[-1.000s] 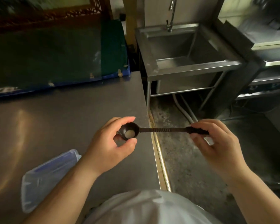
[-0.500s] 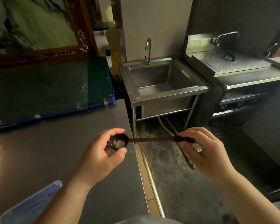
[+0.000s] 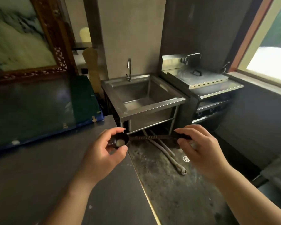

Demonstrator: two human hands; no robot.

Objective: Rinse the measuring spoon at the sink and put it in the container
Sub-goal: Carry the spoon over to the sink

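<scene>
The measuring spoon (image 3: 146, 138) lies crosswise between both hands: the left hand (image 3: 104, 153) pinches its bowl, the right hand (image 3: 199, 150) grips the handle. The sink (image 3: 146, 101) stands straight ahead, apart.

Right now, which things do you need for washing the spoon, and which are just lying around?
Needed: measuring spoon, held by the left hand at the bowl and the right hand at the handle; sink; faucet.

Just there: framed painting, covered cooker, hoses, floor drain.
</scene>
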